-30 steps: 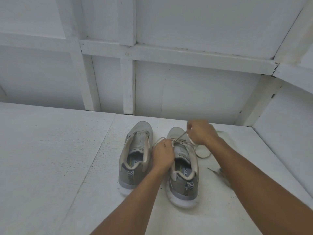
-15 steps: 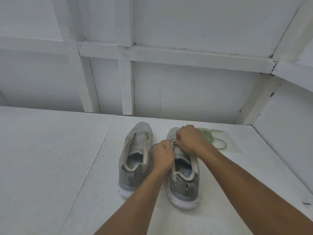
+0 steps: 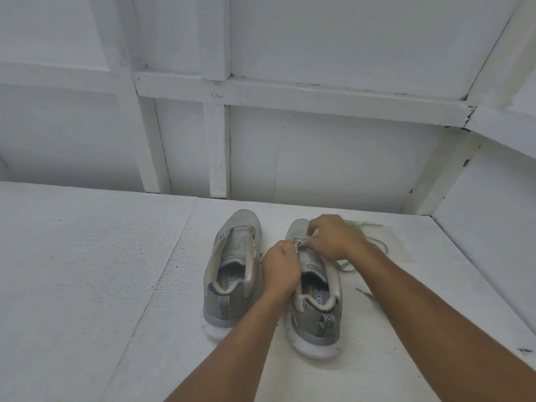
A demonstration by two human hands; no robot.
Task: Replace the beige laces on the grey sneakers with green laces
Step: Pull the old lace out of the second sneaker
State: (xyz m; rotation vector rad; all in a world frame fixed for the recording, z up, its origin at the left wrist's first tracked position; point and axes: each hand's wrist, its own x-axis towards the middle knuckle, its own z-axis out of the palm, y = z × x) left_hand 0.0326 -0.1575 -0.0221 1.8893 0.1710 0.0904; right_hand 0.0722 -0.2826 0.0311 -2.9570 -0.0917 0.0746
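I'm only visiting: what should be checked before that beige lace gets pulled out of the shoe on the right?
1. Grip on the beige lace: left hand and right hand both pinch it. Ok.
2. Right sneaker stands flat on the table. Ok.
3. Left sneaker shows no lace. Ok.
4. Green laces lie on the table beside the right sneaker. Ok.
5. Beige lace free of the eyelets: hidden by the hands. Cannot tell.
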